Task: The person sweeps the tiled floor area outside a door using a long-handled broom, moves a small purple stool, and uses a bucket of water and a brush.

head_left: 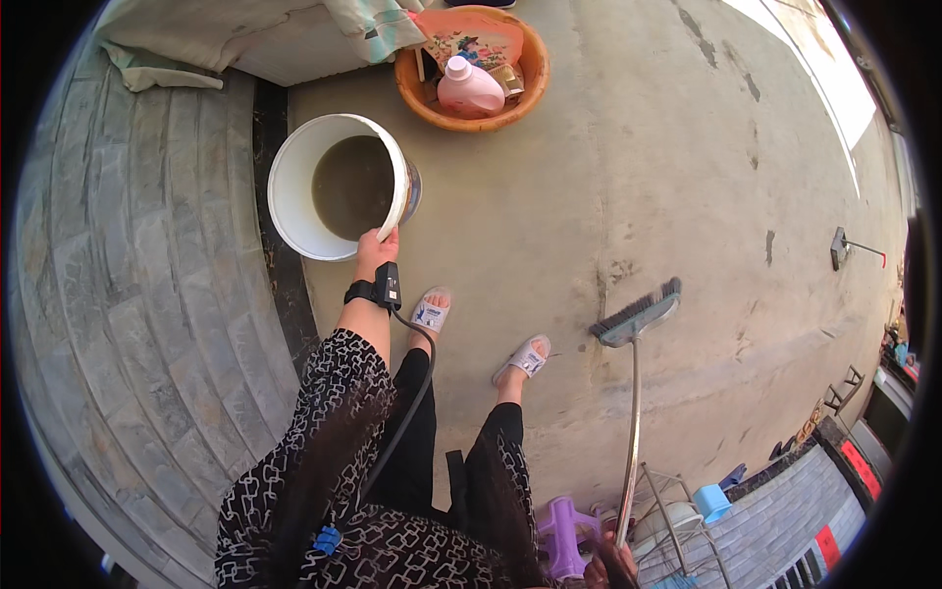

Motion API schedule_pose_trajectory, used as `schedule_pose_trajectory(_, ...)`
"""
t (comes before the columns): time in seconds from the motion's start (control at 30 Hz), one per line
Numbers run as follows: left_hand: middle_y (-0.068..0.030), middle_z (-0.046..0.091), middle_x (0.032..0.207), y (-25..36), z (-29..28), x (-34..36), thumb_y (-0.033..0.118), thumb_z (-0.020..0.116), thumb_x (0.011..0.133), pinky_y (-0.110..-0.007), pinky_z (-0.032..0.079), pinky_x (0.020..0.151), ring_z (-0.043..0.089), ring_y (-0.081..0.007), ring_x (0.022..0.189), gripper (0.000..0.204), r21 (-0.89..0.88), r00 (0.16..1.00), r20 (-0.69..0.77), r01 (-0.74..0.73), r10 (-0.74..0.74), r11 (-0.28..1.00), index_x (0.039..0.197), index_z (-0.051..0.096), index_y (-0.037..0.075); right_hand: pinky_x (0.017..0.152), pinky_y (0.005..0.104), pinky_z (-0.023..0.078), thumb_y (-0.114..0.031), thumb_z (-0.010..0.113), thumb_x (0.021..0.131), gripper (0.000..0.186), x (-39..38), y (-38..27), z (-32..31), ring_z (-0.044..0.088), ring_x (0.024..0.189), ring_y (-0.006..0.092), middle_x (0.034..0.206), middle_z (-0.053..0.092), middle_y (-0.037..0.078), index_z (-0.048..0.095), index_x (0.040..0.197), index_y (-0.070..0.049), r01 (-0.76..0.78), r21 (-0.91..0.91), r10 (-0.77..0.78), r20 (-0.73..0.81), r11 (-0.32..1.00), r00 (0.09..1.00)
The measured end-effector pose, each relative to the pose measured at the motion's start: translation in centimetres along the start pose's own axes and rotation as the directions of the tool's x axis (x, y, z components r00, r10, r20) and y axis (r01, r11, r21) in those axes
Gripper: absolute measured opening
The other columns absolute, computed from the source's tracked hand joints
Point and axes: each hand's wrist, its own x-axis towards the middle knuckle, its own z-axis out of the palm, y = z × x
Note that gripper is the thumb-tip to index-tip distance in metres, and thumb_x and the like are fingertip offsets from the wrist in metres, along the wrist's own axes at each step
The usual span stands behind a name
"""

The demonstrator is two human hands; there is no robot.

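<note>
A white bucket [291, 187] with murky brown water [355, 187] in it stands at the upper left, close to the tiled wall. My left hand [375, 249] is closed on the near edge of the bucket; whether it grips the rim or the handle, I cannot tell. In my right hand [614, 563], low at the picture's edge, is the stick of a broom [636, 393]. The broom's dark bristle head points up and away from me, to the right of my feet.
An orange basin [540, 79] with a pink bottle [471, 90] inside is beyond the bucket. Grey tiles [147, 255] run along the left. A purple stool [564, 535] and a metal rack [677, 520] are at the lower right. Another long-handled tool [839, 247] lies far right.
</note>
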Motion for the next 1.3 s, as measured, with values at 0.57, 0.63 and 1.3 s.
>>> schedule_pose_trajectory(0.57,-0.0128,0.06,0.088,-24.0,9.4,-14.0,-0.006,0.044,0.08,-0.025,0.054,0.07,0.061,-0.0222,0.082,0.015,-0.442,0.979,-0.044,0.16,-0.199,0.883,0.091,0.054,-0.007,0.029,0.0197,0.026,-0.017,0.048,0.083,0.014,4.1,-2.0,-6.5,0.034,0.036,0.0079,0.05,0.039,-0.002,0.044,0.071,-0.012,-0.035,0.028,0.035,0.004,0.999,0.999)
schedule_pose_trajectory(0.63,-0.0124,0.06,0.089,-26.5,10.4,-15.8,-0.006,0.045,0.08,-0.028,0.054,0.072,0.061,-0.0225,0.082,0.016,-0.444,0.978,-0.074,0.144,-0.196,0.884,0.092,0.054,-0.005,0.029,0.0198,0.026,-0.017,0.048,0.083,0.014,4.5,-2.6,-7.1,0.034,0.036,0.0079,0.05,0.039,-0.002,0.044,0.071,-0.012,-0.04,0.014,0.04,0.01,0.999,0.999)
schedule_pose_trajectory(1.3,-0.0175,0.062,0.093,-6.4,20.1,-20.2,0.023,0.044,0.091,-0.032,0.053,0.068,0.064,-0.025,0.079,0.026,0.718,0.892,0.275,0.059,-0.36,0.694,0.098,0.053,-0.001,0.029,0.0202,0.026,-0.017,0.048,0.082,0.012,5.2,-13.1,12.7,0.035,0.036,0.0077,0.05,0.039,-0.002,0.045,0.072,-0.012,0.41,-0.08,-0.397,0.135,0.909,0.908)
